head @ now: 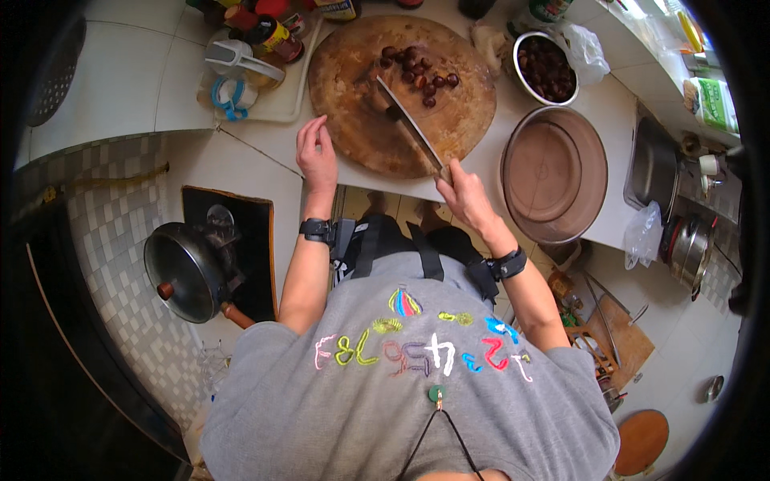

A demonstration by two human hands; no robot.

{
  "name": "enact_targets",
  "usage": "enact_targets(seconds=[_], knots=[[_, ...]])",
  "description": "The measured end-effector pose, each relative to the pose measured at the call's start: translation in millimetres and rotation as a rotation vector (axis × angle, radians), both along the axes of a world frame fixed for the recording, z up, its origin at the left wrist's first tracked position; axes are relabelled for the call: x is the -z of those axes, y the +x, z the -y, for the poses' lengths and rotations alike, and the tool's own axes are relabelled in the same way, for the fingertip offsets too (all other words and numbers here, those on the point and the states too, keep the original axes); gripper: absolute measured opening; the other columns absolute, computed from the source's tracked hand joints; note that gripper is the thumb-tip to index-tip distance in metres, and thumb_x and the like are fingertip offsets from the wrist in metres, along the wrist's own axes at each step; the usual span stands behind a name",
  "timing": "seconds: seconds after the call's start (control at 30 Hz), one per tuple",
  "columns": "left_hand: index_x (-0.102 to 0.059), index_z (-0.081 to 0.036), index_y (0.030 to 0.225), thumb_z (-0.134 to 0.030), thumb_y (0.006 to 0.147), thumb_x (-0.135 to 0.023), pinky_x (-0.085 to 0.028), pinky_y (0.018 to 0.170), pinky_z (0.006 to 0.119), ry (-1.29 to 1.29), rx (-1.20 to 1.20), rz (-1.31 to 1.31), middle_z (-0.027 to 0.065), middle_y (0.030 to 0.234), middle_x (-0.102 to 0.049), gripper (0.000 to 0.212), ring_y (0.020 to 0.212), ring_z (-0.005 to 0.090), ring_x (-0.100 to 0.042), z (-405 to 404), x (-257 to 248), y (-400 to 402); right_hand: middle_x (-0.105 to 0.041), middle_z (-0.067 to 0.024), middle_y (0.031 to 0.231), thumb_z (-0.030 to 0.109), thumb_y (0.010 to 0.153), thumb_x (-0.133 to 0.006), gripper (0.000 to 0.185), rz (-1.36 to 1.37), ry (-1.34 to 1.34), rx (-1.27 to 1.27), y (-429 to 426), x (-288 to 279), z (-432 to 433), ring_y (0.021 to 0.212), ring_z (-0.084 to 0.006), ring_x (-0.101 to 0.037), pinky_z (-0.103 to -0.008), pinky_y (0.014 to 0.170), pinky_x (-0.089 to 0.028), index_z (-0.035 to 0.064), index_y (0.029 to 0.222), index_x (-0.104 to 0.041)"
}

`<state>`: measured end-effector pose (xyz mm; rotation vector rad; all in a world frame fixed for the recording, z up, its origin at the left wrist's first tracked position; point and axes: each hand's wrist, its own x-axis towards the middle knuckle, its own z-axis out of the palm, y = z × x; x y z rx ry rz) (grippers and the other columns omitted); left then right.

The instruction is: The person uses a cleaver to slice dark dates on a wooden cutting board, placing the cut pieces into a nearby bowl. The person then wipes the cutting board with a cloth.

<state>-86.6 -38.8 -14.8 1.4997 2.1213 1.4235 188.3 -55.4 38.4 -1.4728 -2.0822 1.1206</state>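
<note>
A kitchen knife (415,127) is gripped by its handle in my right hand (466,193) at the near right edge of a round wooden chopping board (463,129). Its blade slants away to the left over the board, with the tip close to a loose group of dark brown chestnuts (415,67). One of them shows a lighter reddish patch. My left hand (317,153) holds nothing and hovers at the board's left rim, fingers bent and slightly apart. Whether its fingertips touch the wood I cannot tell.
Right of the board stand a metal bowl (546,67) full of chestnuts and a translucent brown basin (544,174). Sauce bottles (280,39) and a blue-handled jar (231,96) crowd a white tray (295,102) at left. A lidded pan (183,270) sits on the stove (252,240).
</note>
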Motion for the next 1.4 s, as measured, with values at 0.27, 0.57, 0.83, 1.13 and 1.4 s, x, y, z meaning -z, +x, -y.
enact_targets(seconds=[0.27,0.57,0.83,1.13,1.4], knots=[[-0.055,-0.002,0.126,-0.014,0.093,-0.058,-0.045,0.064,0.020,-0.328,0.302,0.909,0.0005,0.096,-0.064,0.035,0.079,0.0058,-0.057,-28,0,66,-0.054,-0.0240,0.064,0.013,0.085,-0.059,0.023,-0.190,-0.150,0.136,6,-33,16,0.064,-0.0443,-0.056,-0.0458,0.054,-0.042,0.0017,0.103,-0.049],[-0.058,-0.001,0.121,-0.014,0.092,-0.060,-0.043,0.058,0.018,-0.244,0.460,0.818,-0.0003,0.087,-0.063,0.031,0.064,0.0050,-0.051,-86,-20,125,-0.053,-0.0006,0.057,0.015,0.092,-0.057,0.017,-0.525,-0.474,0.606,62,-90,53,0.043,-0.0078,-0.050,-0.0225,0.037,-0.039,0.0026,0.100,-0.048],[-0.065,-0.006,0.112,-0.024,0.079,-0.072,-0.049,0.073,0.031,0.015,0.699,0.282,0.0133,0.092,-0.059,0.038,0.077,0.0226,-0.059,-191,-18,300,-0.049,-0.0021,0.057,0.013,0.094,-0.053,0.011,-0.635,-0.247,0.909,110,-117,49,0.041,-0.0094,-0.047,-0.0223,0.037,-0.041,0.0043,0.092,-0.046],[-0.067,-0.006,0.103,-0.009,0.084,-0.060,-0.046,0.080,0.034,0.030,0.399,-0.100,0.0138,0.101,-0.052,0.021,0.094,0.0271,-0.053,-148,-4,194,-0.049,-0.0013,0.057,0.012,0.094,-0.054,0.009,-0.598,-0.357,0.881,116,-100,58,0.042,-0.0079,-0.047,-0.0216,0.038,-0.040,0.0048,0.094,-0.047],[-0.060,-0.014,0.118,-0.018,0.087,-0.063,-0.050,0.071,0.040,-0.291,0.317,-0.465,0.0084,0.103,-0.046,0.032,0.090,0.0265,-0.055,-96,7,111,-0.050,0.0000,0.056,0.011,0.093,-0.056,0.010,-0.575,-0.384,0.735,94,-95,46,0.042,-0.0067,-0.047,-0.0209,0.038,-0.039,0.0037,0.094,-0.048]])
